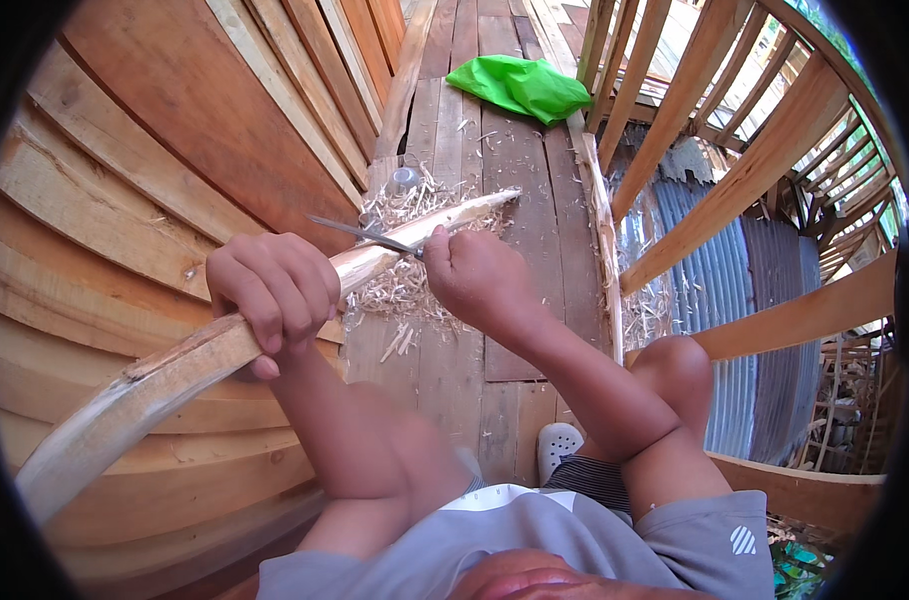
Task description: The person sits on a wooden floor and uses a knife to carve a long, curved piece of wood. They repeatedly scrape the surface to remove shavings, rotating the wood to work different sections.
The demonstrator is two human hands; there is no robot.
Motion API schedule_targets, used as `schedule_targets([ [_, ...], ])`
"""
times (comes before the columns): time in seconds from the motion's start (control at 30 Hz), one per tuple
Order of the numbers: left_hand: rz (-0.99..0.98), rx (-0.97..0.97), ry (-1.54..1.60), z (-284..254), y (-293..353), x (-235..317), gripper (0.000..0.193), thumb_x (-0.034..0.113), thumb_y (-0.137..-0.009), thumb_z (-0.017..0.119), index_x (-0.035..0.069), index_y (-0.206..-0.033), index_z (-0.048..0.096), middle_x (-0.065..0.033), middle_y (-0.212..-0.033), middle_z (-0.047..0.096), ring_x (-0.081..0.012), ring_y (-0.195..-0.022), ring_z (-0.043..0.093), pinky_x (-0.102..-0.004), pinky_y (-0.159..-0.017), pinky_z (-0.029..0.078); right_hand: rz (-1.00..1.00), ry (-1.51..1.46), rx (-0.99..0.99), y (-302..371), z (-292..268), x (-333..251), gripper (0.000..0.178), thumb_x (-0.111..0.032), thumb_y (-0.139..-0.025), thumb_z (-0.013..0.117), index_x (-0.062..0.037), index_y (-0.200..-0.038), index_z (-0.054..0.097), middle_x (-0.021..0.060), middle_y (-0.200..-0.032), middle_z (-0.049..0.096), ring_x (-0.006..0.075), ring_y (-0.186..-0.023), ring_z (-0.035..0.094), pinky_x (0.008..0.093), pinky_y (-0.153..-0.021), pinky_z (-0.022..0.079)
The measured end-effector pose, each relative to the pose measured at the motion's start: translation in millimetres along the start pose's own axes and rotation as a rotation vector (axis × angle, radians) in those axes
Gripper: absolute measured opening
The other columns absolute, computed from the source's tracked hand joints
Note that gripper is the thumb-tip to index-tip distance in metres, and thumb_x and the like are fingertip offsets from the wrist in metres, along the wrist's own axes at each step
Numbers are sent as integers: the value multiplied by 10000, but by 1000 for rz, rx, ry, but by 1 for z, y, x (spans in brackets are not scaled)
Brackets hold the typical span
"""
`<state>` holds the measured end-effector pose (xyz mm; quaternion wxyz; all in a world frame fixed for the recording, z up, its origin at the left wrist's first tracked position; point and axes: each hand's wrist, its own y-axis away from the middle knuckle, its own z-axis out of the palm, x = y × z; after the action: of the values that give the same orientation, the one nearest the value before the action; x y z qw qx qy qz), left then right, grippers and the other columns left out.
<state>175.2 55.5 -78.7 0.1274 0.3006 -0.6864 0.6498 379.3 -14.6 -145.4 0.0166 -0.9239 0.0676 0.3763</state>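
The wooden pole (pixel 225 345) is long, pale, partly peeled — left hand (pixel 275 290) fingers clamped on it, right hand (pixel 475 280) fingers clamped on a knife (pixel 365 235).

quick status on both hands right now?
Left hand: closed, fingers wrapped around the long wooden pole.
Right hand: closed on the knife, blade laid against the pole's shaved end.

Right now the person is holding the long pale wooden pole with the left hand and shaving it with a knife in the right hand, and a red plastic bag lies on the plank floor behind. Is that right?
Nearly. The head view shows the crumpled plastic bag is green, not red. The rest holds: left hand grips the long pale wooden pole, right hand holds the knife.
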Motion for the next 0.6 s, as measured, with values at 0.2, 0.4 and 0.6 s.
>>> schedule_targets([
  [0.2,31,-6,4,4,-12,-10,243,136,-685,825,91,-704,587,-37,-617,618,-189,-532,587,-320,-537,495,111,-26,183,-20,5,42,581,-334,-975,322,60,-694,642,305,-749,622,499,-762,615,558,-765,481],
  [0.4,6,-63,-5,5,-20,-11,234,132,-685,821,93,-708,591,-34,-630,627,-185,-544,597,-321,-539,501,60,-152,83,-19,-3,45,577,-343,-972,336,68,-724,656,310,-769,630,484,-764,626,550,-771,483],
  [0.6,-10,-31,-5,-2,-1,-1,225,125,-682,815,95,-719,596,-37,-637,634,-183,-548,596,-317,-561,502,-3,31,-11,11,-10,-9,585,-344,-970,332,53,-688,657,300,-761,634,486,-764,624,550,-757,496],
])
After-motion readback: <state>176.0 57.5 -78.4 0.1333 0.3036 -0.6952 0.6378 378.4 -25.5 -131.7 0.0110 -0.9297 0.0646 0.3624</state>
